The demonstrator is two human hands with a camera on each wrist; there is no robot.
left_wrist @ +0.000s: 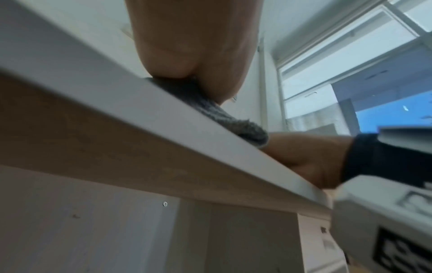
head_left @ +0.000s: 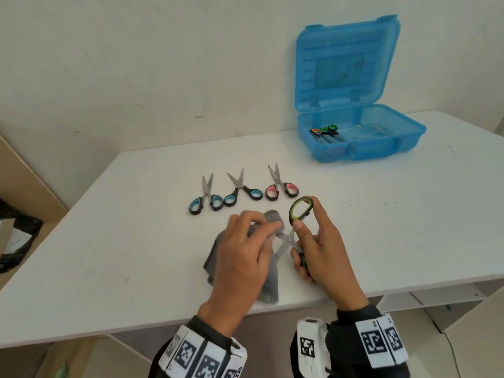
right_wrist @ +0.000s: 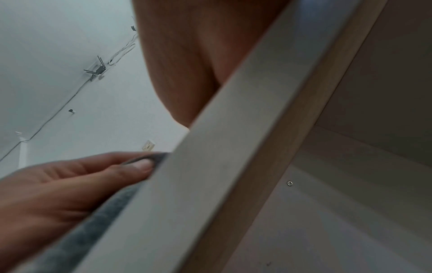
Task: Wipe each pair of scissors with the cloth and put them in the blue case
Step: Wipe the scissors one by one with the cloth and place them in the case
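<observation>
My right hand (head_left: 313, 241) grips green-handled scissors (head_left: 296, 222) with their blades spread open above the table's front. My left hand (head_left: 245, 246) pinches the grey cloth (head_left: 270, 279) against one blade. The cloth (left_wrist: 233, 122) hangs down to the tabletop; in the right wrist view my left hand (right_wrist: 70, 184) holds the cloth (right_wrist: 93, 227). Two blue-handled pairs (head_left: 207, 199) (head_left: 242, 190) and a pink-handled pair (head_left: 282, 185) lie in a row behind my hands. The blue case (head_left: 387, 148) stands open at the back right with scissors (head_left: 326, 132) inside.
The white table (head_left: 136, 241) meets a white wall at the back. Its front edge (left_wrist: 163, 114) fills both wrist views, with a shelf space below. A cardboard box and a black bag (head_left: 16, 236) sit on the floor at the left.
</observation>
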